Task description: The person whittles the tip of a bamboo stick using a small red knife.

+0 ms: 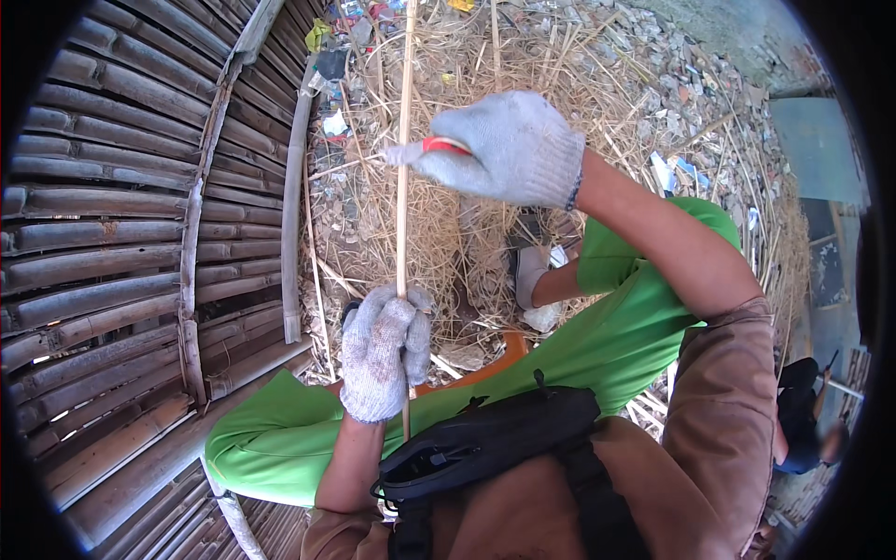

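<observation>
A long pale bamboo strip point(404, 112) runs upright through the middle of the view, from the top edge down to my lap. My left hand point(385, 350), in a soiled white knit glove, is closed around its lower part, just above my knees. Higher up, my right hand point(509, 149), in a similar glove, grips a small tool with a red part point(446, 145) showing between the fingers. That hand's fingertips reach across the strip and touch it. The rest of the tool is hidden by the glove, so its kind cannot be made out.
A bamboo slat wall point(121, 233) stands close on my left. Straw-like shavings point(448, 84) and litter cover the ground ahead. A black bag point(495, 429) hangs across my front, above my green trousers point(607, 350). Another person in dark clothes point(800, 411) is at the far right.
</observation>
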A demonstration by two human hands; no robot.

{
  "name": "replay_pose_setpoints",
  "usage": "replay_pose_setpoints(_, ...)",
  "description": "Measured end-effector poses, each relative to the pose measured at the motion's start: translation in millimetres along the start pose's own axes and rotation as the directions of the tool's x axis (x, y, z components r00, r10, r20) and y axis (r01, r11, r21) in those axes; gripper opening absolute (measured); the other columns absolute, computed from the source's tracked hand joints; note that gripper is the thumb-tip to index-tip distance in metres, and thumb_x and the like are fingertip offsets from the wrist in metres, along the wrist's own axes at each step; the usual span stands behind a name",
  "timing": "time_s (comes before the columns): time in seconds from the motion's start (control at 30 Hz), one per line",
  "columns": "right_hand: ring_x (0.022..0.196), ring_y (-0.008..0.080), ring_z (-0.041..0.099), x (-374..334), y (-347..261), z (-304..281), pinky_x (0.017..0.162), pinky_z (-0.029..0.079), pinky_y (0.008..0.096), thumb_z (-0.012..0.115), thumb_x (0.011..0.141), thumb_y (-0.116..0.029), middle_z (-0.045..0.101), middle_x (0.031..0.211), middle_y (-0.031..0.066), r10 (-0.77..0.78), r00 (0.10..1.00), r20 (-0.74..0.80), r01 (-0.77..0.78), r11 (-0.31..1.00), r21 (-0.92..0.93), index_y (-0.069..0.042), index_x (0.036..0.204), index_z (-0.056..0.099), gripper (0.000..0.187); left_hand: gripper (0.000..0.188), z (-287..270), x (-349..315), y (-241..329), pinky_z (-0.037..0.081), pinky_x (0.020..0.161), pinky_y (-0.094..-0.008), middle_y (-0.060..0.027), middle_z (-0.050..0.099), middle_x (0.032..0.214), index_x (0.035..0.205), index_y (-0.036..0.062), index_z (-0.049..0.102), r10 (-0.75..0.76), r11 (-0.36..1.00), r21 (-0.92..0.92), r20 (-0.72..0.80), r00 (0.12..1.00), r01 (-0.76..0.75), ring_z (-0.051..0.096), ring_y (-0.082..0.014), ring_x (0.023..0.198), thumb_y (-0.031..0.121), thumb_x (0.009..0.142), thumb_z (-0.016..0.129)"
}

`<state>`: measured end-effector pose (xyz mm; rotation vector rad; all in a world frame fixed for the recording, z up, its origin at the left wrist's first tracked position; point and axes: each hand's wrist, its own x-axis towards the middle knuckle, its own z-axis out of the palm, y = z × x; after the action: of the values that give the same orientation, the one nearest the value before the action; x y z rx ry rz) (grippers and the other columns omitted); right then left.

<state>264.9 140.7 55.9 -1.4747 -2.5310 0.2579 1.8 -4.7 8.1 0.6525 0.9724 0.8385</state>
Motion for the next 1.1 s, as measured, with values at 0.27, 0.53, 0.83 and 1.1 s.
replay_pose_setpoints(0.27, 0.081, 0.0418, 0.076, 27.7, 66.7, -33.3, 0.075, 0.061, 0.0536, 0.044, 0.107, -0.071, 0.074, 0.083, 0.0238, 0.210, 0.975, -0.074, -0.220, 0.962, -0.159, -0.008, 0.102, 0.076, 0.071, 0.024, 3.4, -4.0, -2.5, 0.041, 0.046, -0.0232, -0.0024, 0.059, 0.076, 0.125, -0.0006, 0.061, -0.012, 0.999, 0.037, 0.061, 0.998, 0.010, 0.051, -0.0083, 0.052, 0.020, 0.115, 0.055)
replay_pose_setpoints(0.53, 0.071, 0.0387, 0.075, 3.4, 1.1, 9.8, 0.067, 0.060, 0.0534, 0.054, 0.105, -0.065, 0.073, 0.076, 0.0182, 0.040, 0.998, 0.050, -0.042, 0.998, 0.050, -0.012, 0.090, 0.073, 0.058, 0.020, 1.4, 2.0, -4.2, 0.050, 0.051, -0.0241, -0.0062, 0.066, 0.084, 0.127, -0.0009, 0.059, 0.097, 0.985, 0.149, -0.051, 0.994, -0.088, 0.058, -0.0081, 0.058, 0.014, 0.114, 0.058)
replay_pose_setpoints(0.83, 0.070, 0.0349, 0.074, -16.3, -25.0, 21.6, 0.061, 0.058, 0.0505, 0.065, 0.101, -0.059, 0.071, 0.074, 0.0111, -0.130, 0.991, 0.038, 0.126, 0.987, 0.102, -0.018, 0.093, 0.072, 0.042, 0.023, 1.4, 2.4, 0.1, 0.046, 0.049, -0.0224, -0.0043, 0.064, 0.084, 0.128, -0.0005, 0.059, 0.106, 0.975, 0.205, -0.073, 0.992, -0.089, 0.055, -0.0059, 0.058, 0.018, 0.114, 0.058)
replay_pose_setpoints(1.1, 0.067, 0.0326, 0.073, -11.8, -16.7, 21.5, 0.056, 0.056, 0.0478, 0.069, 0.099, -0.056, 0.069, 0.072, 0.0093, -0.206, 0.977, -0.053, 0.207, 0.978, 0.018, -0.017, 0.092, 0.070, 0.039, 0.024, 5.9, 1.9, 3.5, 0.039, 0.043, -0.0239, -0.0045, 0.060, 0.076, 0.125, -0.0044, 0.060, 0.116, 0.983, 0.151, -0.099, 0.988, -0.100, 0.048, -0.0079, 0.049, 0.015, 0.112, 0.060)
